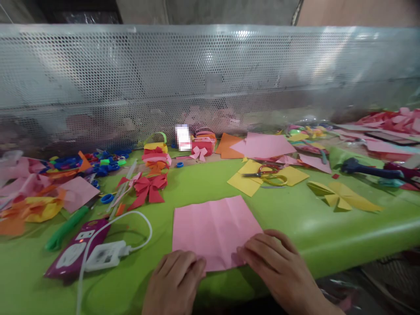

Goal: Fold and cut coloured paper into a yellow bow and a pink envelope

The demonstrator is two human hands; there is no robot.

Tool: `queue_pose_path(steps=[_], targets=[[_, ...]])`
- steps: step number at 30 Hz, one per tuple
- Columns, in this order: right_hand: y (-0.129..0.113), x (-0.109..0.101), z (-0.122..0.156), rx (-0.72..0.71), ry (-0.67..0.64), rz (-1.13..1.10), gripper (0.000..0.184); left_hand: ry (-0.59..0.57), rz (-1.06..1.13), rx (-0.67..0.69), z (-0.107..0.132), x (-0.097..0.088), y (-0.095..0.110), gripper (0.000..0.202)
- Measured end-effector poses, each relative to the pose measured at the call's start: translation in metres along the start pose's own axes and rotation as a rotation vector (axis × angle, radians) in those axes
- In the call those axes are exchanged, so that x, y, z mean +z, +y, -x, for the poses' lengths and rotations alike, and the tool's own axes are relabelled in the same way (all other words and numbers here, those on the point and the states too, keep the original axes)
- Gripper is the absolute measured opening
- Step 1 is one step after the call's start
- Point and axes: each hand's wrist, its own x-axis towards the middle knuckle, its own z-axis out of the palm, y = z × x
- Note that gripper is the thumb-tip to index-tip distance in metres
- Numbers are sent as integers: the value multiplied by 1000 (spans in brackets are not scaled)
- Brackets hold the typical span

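Observation:
A pink sheet of paper (210, 232) with several upright crease lines lies on the green table in front of me. My left hand (177, 278) is at its near left corner, with fingers curled and closed on the edge. At the near right corner my right hand (272, 258) pinches the paper between thumb and fingers. Just beyond the sheet lie yellow papers (244, 186), with two pairs of scissors (259, 172) on top. A folded yellow paper bow (341, 199) rests to the right.
On the left are a purple power strip (77, 249), a white charger (105, 256) with its cable, and a green-handled tool (67, 227). Red paper bows (151, 188), pink sheets (267, 145) and a lit phone (183, 138) stand farther back, before a perforated metal panel (210, 61).

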Motion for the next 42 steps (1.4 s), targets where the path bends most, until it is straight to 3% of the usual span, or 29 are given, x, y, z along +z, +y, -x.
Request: queue_pose_path(steps=[6, 11, 18, 25, 28, 37, 42], targets=[[7, 2, -5, 64, -113, -190, 38, 9, 57, -18, -7, 2, -1, 25], [9, 6, -4, 125, -238, -239, 23, -39, 153, -105, -8, 3, -2, 22], [12, 9, -12, 333, -372, -355, 15, -195, 336, -416, -10, -3, -2, 19], [12, 8, -18, 548, -429, -520, 15, -238, 346, -485, -13, -3, 0, 26], [11, 7, -21, 590, -436, -507, 15, -221, 311, -503, -13, 0, 0, 26], [14, 10, -13, 441, -328, -481, 19, -247, 280, -581, -17, -1, 3, 25], [12, 11, -11, 475, -288, -458, 16, -264, 314, -604, -16, -2, 3, 23]])
